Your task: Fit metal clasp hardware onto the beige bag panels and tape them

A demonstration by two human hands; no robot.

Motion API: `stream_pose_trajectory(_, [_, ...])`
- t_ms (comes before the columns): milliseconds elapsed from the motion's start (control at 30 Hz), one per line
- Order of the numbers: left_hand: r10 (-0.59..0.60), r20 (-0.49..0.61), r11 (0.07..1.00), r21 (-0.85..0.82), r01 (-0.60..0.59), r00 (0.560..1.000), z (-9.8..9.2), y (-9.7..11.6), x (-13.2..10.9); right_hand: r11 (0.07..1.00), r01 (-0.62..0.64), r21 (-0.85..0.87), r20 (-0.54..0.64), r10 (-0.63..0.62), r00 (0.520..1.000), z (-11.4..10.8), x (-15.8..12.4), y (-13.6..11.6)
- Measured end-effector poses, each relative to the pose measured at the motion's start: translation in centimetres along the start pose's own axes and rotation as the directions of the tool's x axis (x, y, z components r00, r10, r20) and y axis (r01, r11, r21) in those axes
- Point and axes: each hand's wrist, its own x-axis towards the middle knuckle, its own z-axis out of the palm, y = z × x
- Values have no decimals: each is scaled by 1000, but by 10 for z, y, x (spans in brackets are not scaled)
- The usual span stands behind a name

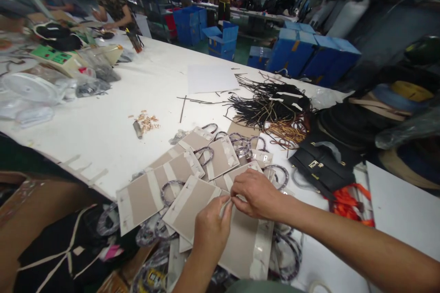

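My left hand [212, 225] and my right hand [257, 196] meet fingertip to fingertip above a pile of flat beige panels. Both are closed in a pinch, and whatever lies between the fingers is too small to make out. Beneath them is a beige panel [242, 240] with pale tape strips. Another taped panel [190, 203] overlaps it to the left. Ring-like handles wrapped in clear plastic, such as this handle [171, 184], stick out among the panels.
On the white table [147, 78] lie small gold-coloured metal pieces [148, 122], a bundle of black cords [264, 103] and brown cords [288, 130]. A black handbag [321, 165] sits at the right beside orange straps [352, 203]. Blue boxes [292, 50] stand behind; co-workers are farther back.
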Motion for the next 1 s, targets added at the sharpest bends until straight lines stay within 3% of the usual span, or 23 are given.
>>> stream_pose_trajectory(100, [45, -76, 997, 72, -40, 996, 5, -7, 8, 994, -63, 90, -9, 65, 998, 12, 14, 11])
stream_pose_trajectory(233, [47, -128, 999, 25, -45, 991, 17, -17, 11, 927, -269, 260, -31, 286, 958, 29, 43, 45])
stream_pose_trajectory(333, [-166, -69, 974, -165, 153, 984, 35, -24, 3, 806, -380, 455, 59, 398, 916, 31, 78, 92])
stream_pose_trajectory(400, [-325, 45, 905, -275, 325, 945, 49, -30, -5, 763, -407, 502, 129, 399, 908, 26, 108, 126])
stream_pose_trajectory(467, [-401, 174, 845, -309, 436, 899, 63, -37, -13, 830, -395, 394, 184, 349, 919, 19, 141, 155])
stream_pose_trajectory(533, [-411, 257, 830, -292, 476, 875, 75, -45, -19, 937, -317, 145, 282, 268, 921, 13, 174, 174])
stream_pose_trajectory(600, [-407, 279, 837, -267, 477, 870, 84, -54, -23, 975, -190, -117, 421, 222, 879, 12, 202, 184])
stream_pose_trajectory(667, [-406, 267, 847, -248, 470, 874, 89, -61, -26, 963, -92, -253, 532, 218, 818, 17, 223, 189])
stream_pose_trajectory(833, [-389, 287, 863, -220, 456, 875, 95, -73, -31, 958, -34, -286, 643, 218, 734, 40, 244, 198])
stream_pose_trajectory(1000, [-353, 288, 870, -249, 425, 890, 96, -78, -32, 976, -51, -214, 592, 171, 788, 58, 243, 208])
